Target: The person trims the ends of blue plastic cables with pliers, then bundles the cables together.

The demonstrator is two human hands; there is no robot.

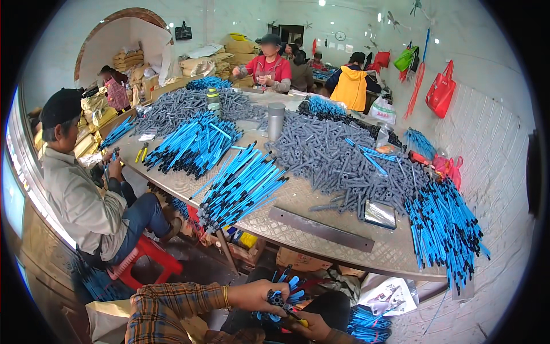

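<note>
Over my lap, my left hand (260, 295) is closed round a bundle of blue rods (295, 297) with dark ends. Grey tube ends (275, 297) face up beside its thumb. My right hand (314, 328) sits low and just right of it, closed on yellow-handled pliers (300, 321). The jaws point toward the bundle and are hard to make out. On the table in front lies a heap of blue rods with black ends (243, 186), and a large pile of grey plastic tubes (338, 152) spreads to its right.
A flat metal bar (321, 229) lies along the near edge of the table (258, 223). Near it is a phone-like dark slab (380, 214). More blue rods (444, 229) overhang the right corner. A co-worker (86, 183) sits at left on a red stool (150, 261); others work farther back.
</note>
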